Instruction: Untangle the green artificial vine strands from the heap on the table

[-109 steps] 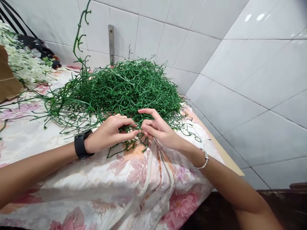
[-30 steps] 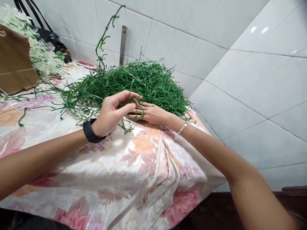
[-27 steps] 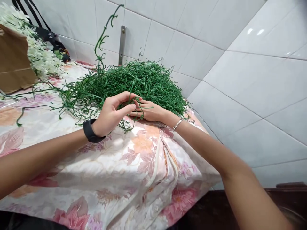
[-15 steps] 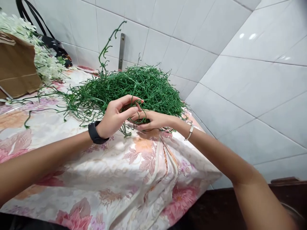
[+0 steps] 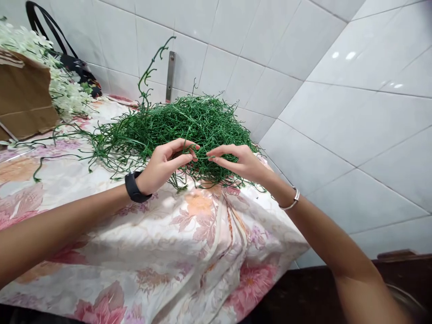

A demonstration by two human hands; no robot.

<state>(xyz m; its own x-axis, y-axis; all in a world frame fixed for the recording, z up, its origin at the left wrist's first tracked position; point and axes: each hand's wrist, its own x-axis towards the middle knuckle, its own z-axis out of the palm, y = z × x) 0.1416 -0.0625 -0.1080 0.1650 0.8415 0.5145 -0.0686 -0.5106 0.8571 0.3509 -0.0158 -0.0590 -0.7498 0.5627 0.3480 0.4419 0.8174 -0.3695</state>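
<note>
A big tangled heap of green artificial flower stems (image 5: 189, 119) lies on the floral cloth. In front of it, my left hand (image 5: 165, 162), with a black band at the wrist, pinches a green stem between thumb and fingertips. My right hand (image 5: 238, 159), with a pale bracelet at the wrist, faces it a short way to the right. Its thumb and forefinger close on a thin green piece of stem that runs toward the left fingertips. Where single stems begin and end is hard to make out against the heap.
The floral cloth (image 5: 135, 252) covers the table, bunched at its front edge. At the left stand a brown cardboard box (image 5: 27, 96), white artificial flowers (image 5: 69, 96) and a dark bag with black handles (image 5: 79, 69). White tiled walls rise behind and at right, with a metal bracket (image 5: 170, 74).
My right hand has drawn away from my left hand to the right and turned, its fingers now pinching a stem. My left hand stays nearly in place.
</note>
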